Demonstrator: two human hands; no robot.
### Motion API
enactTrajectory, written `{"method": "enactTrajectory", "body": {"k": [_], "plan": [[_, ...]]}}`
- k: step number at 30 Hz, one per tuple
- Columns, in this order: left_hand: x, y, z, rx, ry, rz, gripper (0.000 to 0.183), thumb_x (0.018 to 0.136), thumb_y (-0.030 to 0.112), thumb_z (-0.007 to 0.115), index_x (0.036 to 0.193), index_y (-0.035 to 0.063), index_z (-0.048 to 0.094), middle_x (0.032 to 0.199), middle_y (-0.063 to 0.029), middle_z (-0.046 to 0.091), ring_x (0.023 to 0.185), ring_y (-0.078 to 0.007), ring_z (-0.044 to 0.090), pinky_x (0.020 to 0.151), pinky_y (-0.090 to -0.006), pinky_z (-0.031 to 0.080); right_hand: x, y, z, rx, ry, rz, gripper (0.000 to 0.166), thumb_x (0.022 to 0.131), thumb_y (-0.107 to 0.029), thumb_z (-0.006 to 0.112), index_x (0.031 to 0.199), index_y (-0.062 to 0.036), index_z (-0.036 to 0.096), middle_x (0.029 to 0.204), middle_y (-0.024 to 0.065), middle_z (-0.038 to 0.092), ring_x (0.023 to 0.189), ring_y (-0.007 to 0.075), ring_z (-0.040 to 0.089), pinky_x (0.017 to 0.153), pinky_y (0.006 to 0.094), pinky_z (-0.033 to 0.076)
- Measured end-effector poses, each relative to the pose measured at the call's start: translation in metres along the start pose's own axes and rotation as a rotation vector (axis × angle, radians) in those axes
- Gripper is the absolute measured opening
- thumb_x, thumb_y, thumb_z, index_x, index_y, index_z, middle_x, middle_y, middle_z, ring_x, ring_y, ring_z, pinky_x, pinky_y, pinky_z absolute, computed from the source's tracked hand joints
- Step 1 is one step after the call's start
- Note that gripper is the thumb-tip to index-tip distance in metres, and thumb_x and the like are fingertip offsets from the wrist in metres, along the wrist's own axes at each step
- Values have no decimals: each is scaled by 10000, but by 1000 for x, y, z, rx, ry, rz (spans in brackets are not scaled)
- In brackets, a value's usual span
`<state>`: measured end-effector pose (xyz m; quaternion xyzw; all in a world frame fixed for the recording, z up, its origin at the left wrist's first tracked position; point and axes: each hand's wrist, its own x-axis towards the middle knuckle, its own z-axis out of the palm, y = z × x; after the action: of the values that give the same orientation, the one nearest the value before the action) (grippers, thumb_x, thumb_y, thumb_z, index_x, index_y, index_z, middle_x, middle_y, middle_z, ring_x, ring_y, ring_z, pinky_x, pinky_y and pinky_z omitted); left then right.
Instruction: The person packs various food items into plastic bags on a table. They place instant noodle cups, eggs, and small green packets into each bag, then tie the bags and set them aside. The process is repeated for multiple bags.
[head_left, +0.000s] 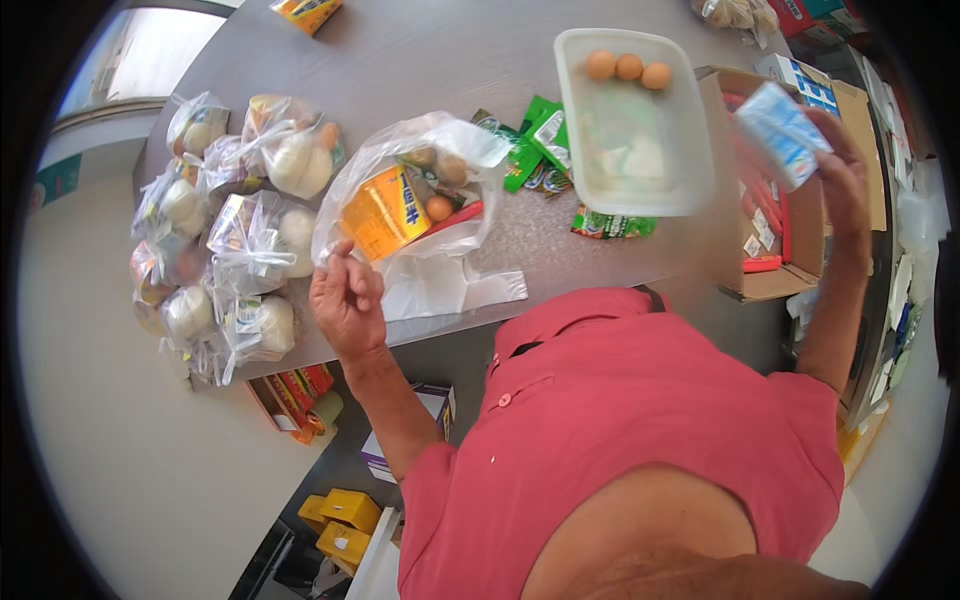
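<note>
My left hand pinches the near left rim of an open clear plastic bag on the table. Inside the bag lie a yellow food packet, an egg, a red packet and roundish items seen partly through the film. Out to the right, my right hand holds a blue and white carton, slightly blurred, above an open cardboard box with red packets. Between the hands stands a translucent plastic tub with three brown eggs at its far end.
Several tied plastic bags of food crowd the table's left side. Green packets lie between the open bag and the tub, one partly under the tub's near edge. Another yellow packet is at the far edge. Blue and white cartons stand behind the cardboard box.
</note>
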<state>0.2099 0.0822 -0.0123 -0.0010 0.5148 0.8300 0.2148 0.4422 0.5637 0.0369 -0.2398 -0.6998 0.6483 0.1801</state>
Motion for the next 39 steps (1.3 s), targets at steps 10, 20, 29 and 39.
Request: {"method": "enactTrajectory", "body": {"k": [10, 20, 29, 39], "plan": [[-7, 23, -37, -50, -229, -108, 231, 935, 153, 438, 1015, -32, 551, 581, -10, 449, 452, -51, 335, 434, -186, 278, 2, 82, 363, -667, -499, -624, 711, 668, -224, 749, 1220, 13, 369, 1237, 249, 379, 1112, 371, 447, 927, 378, 411], [22, 58, -93, -45, -235, -111, 173, 923, 137, 456, 957, -10, 541, 642, -44, 498, 500, -80, 378, 478, -208, 306, 28, -35, 372, -2599, -1084, -1071, 256, 747, -355, 632, 676, -113, 668, 713, 3, 640, 715, 134, 603, 666, 316, 424], [24, 79, -58, 90, -526, -32, 314, 852, -9, 359, 1113, -88, 514, 1064, -168, 579, 919, -232, 611, 866, -339, 474, 41, -58, 402, -986, -593, -1522, 192, 721, -178, 671, 699, -63, 519, 594, 15, 523, 615, 136, 549, 584, 301, 432], [60, 38, -38, 937, -585, 198, 160, 791, -20, 540, 941, -71, 557, 968, -115, 604, 744, -127, 592, 676, -265, 488, 6, -14, 414, 201, -701, 180, 645, 714, -85, 713, 1277, -38, 403, 763, 14, 544, 613, 60, 526, 452, 192, 315]]}}
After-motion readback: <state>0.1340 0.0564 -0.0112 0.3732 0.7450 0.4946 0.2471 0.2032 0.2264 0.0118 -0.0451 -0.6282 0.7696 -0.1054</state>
